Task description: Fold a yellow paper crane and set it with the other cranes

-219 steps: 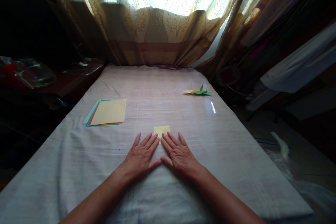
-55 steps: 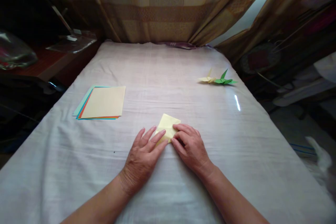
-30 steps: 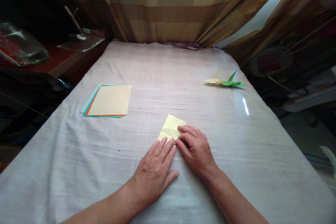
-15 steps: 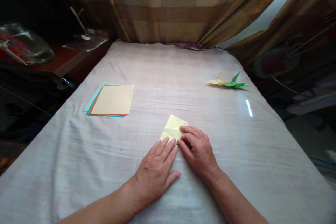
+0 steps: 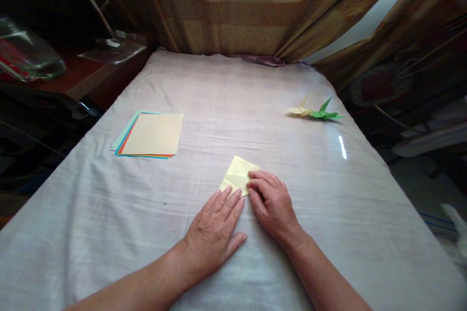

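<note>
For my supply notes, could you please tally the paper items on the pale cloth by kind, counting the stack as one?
Creased yellow paper: 1
Paper stack: 1
Folded figures, one yellow, one green: 2
Total: 4

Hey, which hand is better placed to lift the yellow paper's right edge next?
Probably the right hand: its curled fingers are already at that edge of the paper. The left hand lies flatter, over the paper's near edge, so it seems better suited to steadying.
</note>
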`<control>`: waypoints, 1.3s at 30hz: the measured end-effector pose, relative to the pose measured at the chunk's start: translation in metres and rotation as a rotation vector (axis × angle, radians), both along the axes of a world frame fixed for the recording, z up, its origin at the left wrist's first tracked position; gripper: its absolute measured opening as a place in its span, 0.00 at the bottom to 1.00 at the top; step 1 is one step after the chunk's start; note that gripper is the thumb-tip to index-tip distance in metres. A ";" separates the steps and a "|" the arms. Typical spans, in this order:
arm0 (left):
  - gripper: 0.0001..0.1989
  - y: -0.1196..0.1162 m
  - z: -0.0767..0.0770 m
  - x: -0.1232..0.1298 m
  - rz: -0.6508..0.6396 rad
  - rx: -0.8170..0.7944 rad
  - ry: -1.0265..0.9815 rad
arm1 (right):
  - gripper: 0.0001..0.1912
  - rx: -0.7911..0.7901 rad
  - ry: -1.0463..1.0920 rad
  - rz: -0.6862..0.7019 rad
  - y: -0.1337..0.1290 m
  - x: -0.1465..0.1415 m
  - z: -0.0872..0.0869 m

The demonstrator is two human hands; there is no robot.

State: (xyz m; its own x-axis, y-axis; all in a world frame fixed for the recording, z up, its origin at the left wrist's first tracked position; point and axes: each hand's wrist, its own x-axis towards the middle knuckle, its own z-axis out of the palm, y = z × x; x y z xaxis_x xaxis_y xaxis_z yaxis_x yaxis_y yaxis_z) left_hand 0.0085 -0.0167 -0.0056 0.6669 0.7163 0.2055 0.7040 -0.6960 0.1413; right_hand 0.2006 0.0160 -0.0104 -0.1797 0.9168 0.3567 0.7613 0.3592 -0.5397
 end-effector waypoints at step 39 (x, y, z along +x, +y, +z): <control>0.29 -0.005 -0.001 -0.040 0.013 0.058 0.065 | 0.04 -0.106 0.041 -0.013 0.005 -0.001 0.002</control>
